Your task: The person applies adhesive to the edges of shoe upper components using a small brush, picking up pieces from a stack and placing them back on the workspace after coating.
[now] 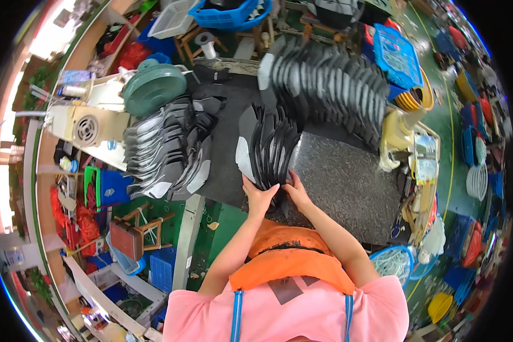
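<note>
A stack of thin, black curved pieces [268,142], one with a pale grey face on its left side, stands on the worktable in front of me. My left hand [260,195] grips its near left edge, thumb toward the middle. On the near right edge, my right hand [296,190] closes around the same stack, so the near ends lie between both hands. Some fingertips are hidden behind the pieces. Beyond it to the right runs a long, leaning row of similar black and grey pieces [330,82]. Further bundles of them [168,145] overlap at the left.
The speckled dark tabletop [347,182] extends to my right. A cream sewing machine [88,128] and a green round lamp-like dome [154,88] stand at left. At right are a yellowish container [398,131] and a blue basket [396,57]. A wooden stool [128,239] sits lower left.
</note>
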### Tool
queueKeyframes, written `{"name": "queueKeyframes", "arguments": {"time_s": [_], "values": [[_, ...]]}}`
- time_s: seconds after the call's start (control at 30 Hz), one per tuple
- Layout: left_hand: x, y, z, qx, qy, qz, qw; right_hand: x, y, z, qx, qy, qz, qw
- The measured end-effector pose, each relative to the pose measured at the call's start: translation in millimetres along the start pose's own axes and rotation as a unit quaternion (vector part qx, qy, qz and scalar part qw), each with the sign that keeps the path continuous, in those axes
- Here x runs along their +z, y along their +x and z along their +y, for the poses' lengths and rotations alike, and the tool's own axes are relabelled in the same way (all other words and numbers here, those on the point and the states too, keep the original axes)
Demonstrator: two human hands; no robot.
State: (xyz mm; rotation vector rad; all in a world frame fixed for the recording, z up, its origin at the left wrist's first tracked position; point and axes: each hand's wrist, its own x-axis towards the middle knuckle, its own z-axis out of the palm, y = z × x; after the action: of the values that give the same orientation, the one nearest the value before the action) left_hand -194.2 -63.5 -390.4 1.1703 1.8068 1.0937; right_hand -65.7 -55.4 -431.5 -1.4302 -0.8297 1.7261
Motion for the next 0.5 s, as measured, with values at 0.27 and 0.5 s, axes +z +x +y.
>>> {"name": "queueKeyframes", "arguments": {"time_s": [0.27,0.5], "values": [[-12.6,43.4,-63.1,-0.108,-0.191,-0.169,0.961,18.9,-17.9,-27.3,-0.124,-0.242,0.052,0.961],[-3.8,-22.0,48.9,-0.149,-0.151,-0.271,0.939,-3.5,-6.8,31.6,-0.130,-0.234,0.058,0.962]]}}
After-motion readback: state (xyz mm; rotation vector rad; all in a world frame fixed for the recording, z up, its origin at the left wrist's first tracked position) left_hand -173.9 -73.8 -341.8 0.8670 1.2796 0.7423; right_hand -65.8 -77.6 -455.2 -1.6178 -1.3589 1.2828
